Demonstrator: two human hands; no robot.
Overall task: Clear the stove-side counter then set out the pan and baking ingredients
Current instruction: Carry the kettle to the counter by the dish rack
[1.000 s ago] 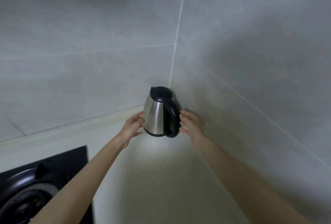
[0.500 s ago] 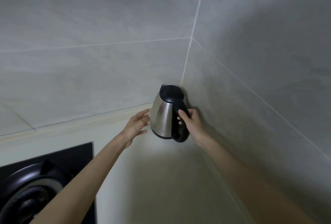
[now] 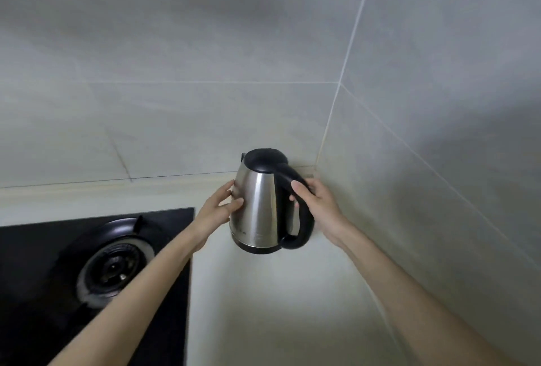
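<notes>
A stainless-steel kettle point(image 3: 259, 204) with a black lid and black handle is near the corner of the pale counter point(image 3: 278, 307), tilted slightly. My right hand point(image 3: 314, 204) grips the black handle, fingers curled round it. My left hand point(image 3: 221, 206) presses flat against the kettle's steel side with straight fingers. Whether the kettle's base still touches the counter I cannot tell.
A black gas hob point(image 3: 96, 263) with a round burner lies at the left, its edge beside my left forearm. Tiled walls point(image 3: 424, 160) meet in a corner just behind the kettle and close off the right side.
My right hand has closed round the kettle's handle and my left hand has come against its side. The kettle has come out from the corner toward me, and the view has dropped.
</notes>
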